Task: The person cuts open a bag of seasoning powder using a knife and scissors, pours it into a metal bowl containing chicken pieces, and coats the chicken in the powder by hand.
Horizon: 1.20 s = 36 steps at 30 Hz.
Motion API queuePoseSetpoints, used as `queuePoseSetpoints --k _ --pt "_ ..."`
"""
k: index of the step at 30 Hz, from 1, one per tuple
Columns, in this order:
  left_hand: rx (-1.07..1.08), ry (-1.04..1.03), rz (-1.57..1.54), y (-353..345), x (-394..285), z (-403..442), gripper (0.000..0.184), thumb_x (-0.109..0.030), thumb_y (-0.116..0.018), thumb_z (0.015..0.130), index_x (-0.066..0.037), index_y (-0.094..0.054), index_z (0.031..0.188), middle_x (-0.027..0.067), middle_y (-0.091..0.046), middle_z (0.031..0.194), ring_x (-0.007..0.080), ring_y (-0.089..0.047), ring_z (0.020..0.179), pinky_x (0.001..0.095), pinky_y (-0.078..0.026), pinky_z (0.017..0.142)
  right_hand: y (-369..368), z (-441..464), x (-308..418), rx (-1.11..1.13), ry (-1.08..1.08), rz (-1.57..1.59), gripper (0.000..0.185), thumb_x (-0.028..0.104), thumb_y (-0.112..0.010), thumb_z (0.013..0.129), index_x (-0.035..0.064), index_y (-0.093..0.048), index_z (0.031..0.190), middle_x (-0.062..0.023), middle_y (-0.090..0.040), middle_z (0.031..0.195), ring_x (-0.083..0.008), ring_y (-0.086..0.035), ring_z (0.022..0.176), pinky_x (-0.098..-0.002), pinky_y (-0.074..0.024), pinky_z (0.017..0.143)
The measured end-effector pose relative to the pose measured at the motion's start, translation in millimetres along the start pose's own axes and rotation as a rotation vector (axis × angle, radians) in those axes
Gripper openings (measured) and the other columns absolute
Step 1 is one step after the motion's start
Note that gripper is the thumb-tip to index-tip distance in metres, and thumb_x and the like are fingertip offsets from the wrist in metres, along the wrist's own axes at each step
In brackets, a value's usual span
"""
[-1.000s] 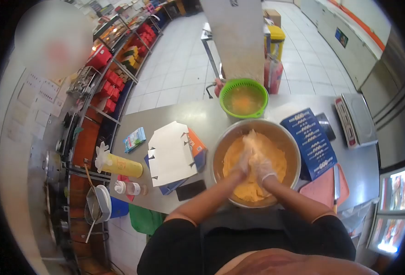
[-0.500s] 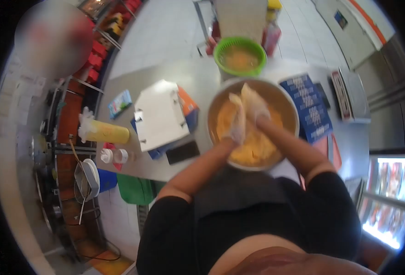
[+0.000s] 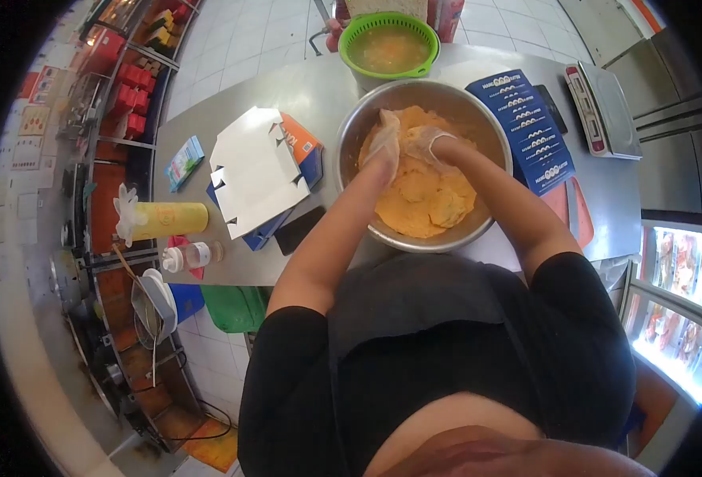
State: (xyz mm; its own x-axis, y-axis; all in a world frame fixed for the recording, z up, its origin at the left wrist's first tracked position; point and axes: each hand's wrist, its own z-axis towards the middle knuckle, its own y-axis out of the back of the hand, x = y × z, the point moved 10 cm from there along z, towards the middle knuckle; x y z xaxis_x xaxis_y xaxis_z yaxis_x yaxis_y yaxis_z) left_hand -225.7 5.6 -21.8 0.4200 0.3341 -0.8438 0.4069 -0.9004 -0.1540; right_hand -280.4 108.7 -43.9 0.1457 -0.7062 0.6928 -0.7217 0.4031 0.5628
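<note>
A large steel bowl (image 3: 490,131) holds a thick orange-yellow mixture (image 3: 418,195) with lumpy coated pieces in it. Both hands wear clear plastic gloves and reach into the bowl. My left hand (image 3: 387,141) is at the left of the mixture, its fingers stretched out and pointing away from me, smeared with orange. Close beside it, my right hand (image 3: 429,146) dips into the mixture with its fingers pointing left; they blend with the coating, so their grip is hidden.
Behind the bowl stands a green colander (image 3: 351,36) over a container of cloudy liquid. Blue printed sheets (image 3: 530,131) and a scale (image 3: 605,111) are at right. To the left are a white cardboard box (image 3: 255,175), a phone (image 3: 299,230), a yellow roll (image 3: 168,220) and a clear bottle (image 3: 196,256).
Both hands have come down from raised together over the bowl into the mixture, and the right hand has turned to point left. The whole view has shifted, so the table sits higher.
</note>
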Motion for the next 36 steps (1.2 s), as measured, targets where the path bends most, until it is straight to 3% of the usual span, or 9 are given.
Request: queuePoseSetpoints --k 3,6,12,14,18,20,26,30,36 --pt "0.234 0.017 0.47 6.3 29.1 22.7 0.062 -0.045 -0.053 0.1 0.0 -0.049 0.141 0.0139 -0.065 0.123 0.0253 -0.061 0.114 0.0349 -0.049 0.096 6.6 -19.3 23.3 0.11 0.026 -0.261 0.052 0.044 -0.069 0.084 0.0055 -0.069 0.12 -0.0204 -0.07 0.117 -0.0349 -0.067 0.107 -0.042 -0.0517 0.091" --pt "0.253 -0.063 0.554 5.6 33.3 33.4 0.06 -0.036 -0.059 0.097 0.003 -0.047 0.141 0.0177 -0.068 0.114 0.031 -0.065 0.109 0.0376 -0.052 0.092 -1.0 -51.5 44.7 0.137 0.115 -0.384 0.04 0.033 -0.07 0.083 0.0049 -0.071 0.111 -0.0211 -0.072 0.107 -0.0352 -0.069 0.099 -0.0428 -0.0537 0.087" --pt "0.041 -1.067 1.839 -39.7 -23.8 11.2 0.039 -0.022 -0.068 0.085 -0.007 -0.067 0.121 0.0182 -0.065 0.126 0.0353 -0.063 0.113 0.0397 -0.053 0.095 -17.7 -56.5 41.2 -0.054 0.342 -0.669 0.025 0.014 -0.066 0.083 0.0035 -0.072 0.105 -0.022 -0.071 0.108 -0.0377 -0.07 0.099 -0.0443 -0.0547 0.086" --pt "0.227 -1.005 1.845 -45.0 -7.1 30.8 0.039 -0.02 -0.066 0.085 -0.006 -0.065 0.122 0.0186 -0.066 0.124 0.0346 -0.064 0.113 0.0404 -0.054 0.095 -15.5 -43.7 31.9 -0.072 0.283 -0.763 0.025 0.012 -0.065 0.083 0.0031 -0.072 0.105 -0.022 -0.071 0.108 -0.0382 -0.069 0.101 -0.0445 -0.0547 0.086" --pt "0.573 -0.824 1.975 -33.6 22.3 64.4 0.034 -0.017 -0.06 0.09 -0.005 -0.063 0.122 0.0205 -0.068 0.119 0.0333 -0.067 0.11 0.0423 -0.053 0.096 29.9 -54.8 -0.4 -0.146 -0.05 -0.495 0.023 0.014 -0.063 0.087 0.0023 -0.073 0.104 -0.0252 -0.069 0.114 -0.0389 -0.067 0.108 -0.0446 -0.0539 0.091" --pt "0.548 -0.756 1.876 -28.2 15.7 60.7 0.034 -0.019 -0.06 0.09 -0.005 -0.064 0.121 0.0211 -0.069 0.115 0.0325 -0.068 0.107 0.0437 -0.054 0.095 34.2 -44.9 -38.2 -0.134 -0.178 -0.449 0.028 0.021 -0.062 0.09 0.0008 -0.073 0.106 -0.027 -0.067 0.117 -0.0401 -0.066 0.111 -0.0455 -0.0529 0.094" --pt "0.366 -0.807 1.704 -37.1 -20.9 40.5 0.027 -0.018 -0.064 0.087 -0.003 -0.067 0.109 0.0247 -0.067 0.116 0.0369 -0.067 0.107 0.0432 -0.056 0.088 93.3 -73.8 -14.5 -0.39 -0.299 -0.092 0.051 0.045 -0.061 0.093 -0.0013 -0.071 0.113 -0.0291 -0.065 0.121 -0.0421 -0.063 0.115 -0.047 -0.0494 0.099" --pt "0.228 -0.402 1.322 -36.2 -7.1 26.4 0.034 -0.031 -0.064 0.09 -0.001 -0.068 0.105 0.0278 -0.067 0.111 0.0424 -0.066 0.101 0.0493 -0.053 0.088 89.0 -65.4 -10.2 -0.412 -0.241 0.015 0.045 0.041 -0.062 0.093 0.0013 -0.072 0.11 -0.0273 -0.066 0.119 -0.0413 -0.063 0.115 -0.0461 -0.05 0.098" --pt "0.046 -0.431 1.109 -21.2 -13.8 13.9 0.034 -0.031 -0.064 0.09 0.0 -0.068 0.102 0.0298 -0.067 0.107 0.0433 -0.065 0.105 0.0512 -0.051 0.089 79.7 -61.1 -1.4 -0.338 -0.149 -0.128 0.035 0.032 -0.067 0.09 0.0038 -0.072 0.109 -0.0238 -0.069 0.114 -0.0407 -0.065 0.111 -0.046 -0.0516 0.095"
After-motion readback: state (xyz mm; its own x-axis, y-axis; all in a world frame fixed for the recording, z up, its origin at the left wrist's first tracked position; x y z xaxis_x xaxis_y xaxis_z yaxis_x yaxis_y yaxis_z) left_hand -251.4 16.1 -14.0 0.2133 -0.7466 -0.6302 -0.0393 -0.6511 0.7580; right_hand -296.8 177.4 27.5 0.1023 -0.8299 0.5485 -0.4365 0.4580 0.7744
